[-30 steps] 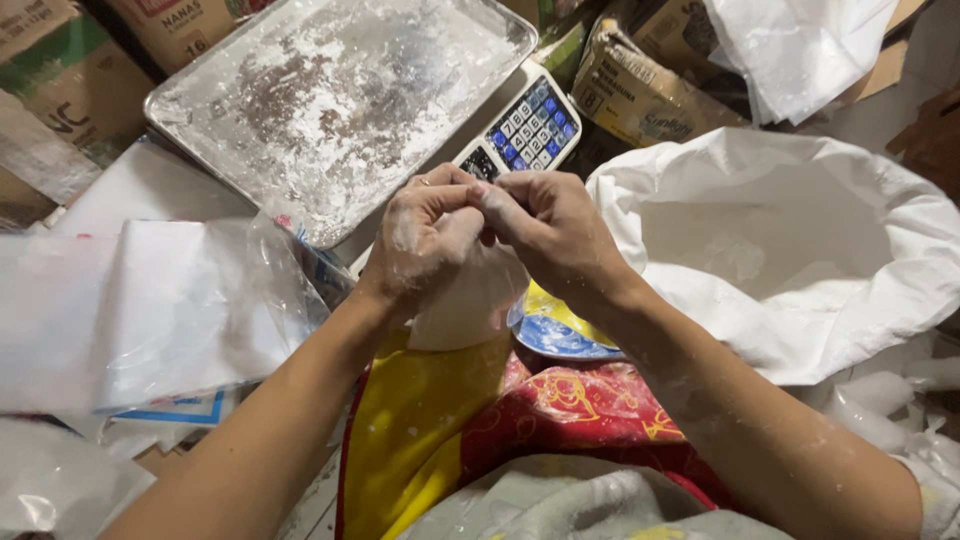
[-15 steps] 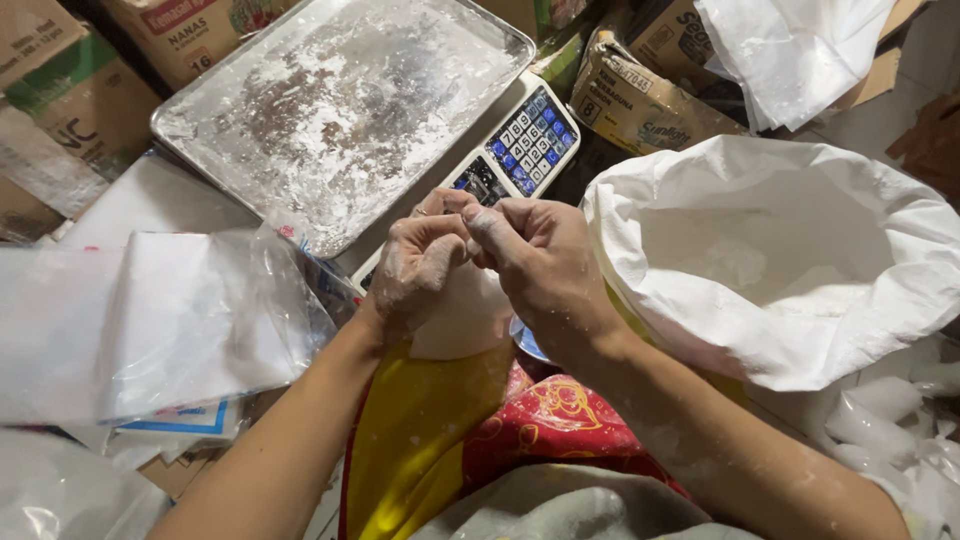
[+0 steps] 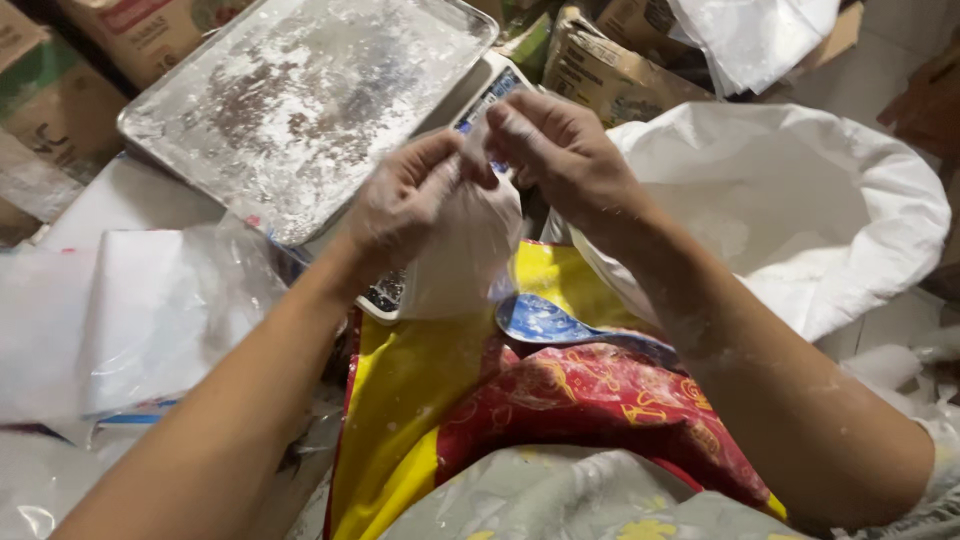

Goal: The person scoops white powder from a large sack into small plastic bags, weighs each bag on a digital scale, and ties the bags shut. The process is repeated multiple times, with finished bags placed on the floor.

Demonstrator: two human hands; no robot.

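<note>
My left hand and my right hand both pinch the top of a small clear plastic bag that holds white powder. The bag hangs between them, above a yellow and red printed cloth on my lap. Both hands and forearms are dusted with white powder. Behind the bag lies a weighing scale with a blue keypad, mostly hidden by my hands, carrying a powder-covered metal tray.
A big white sack of powder stands open at the right. A stack of clear plastic bags lies at the left. Cardboard boxes line the far side. A blue scoop-like piece shows under the bag.
The view has shifted, and my hands have parted slightly at the bag's mouth. The bag hangs lower and more of it shows than before.
</note>
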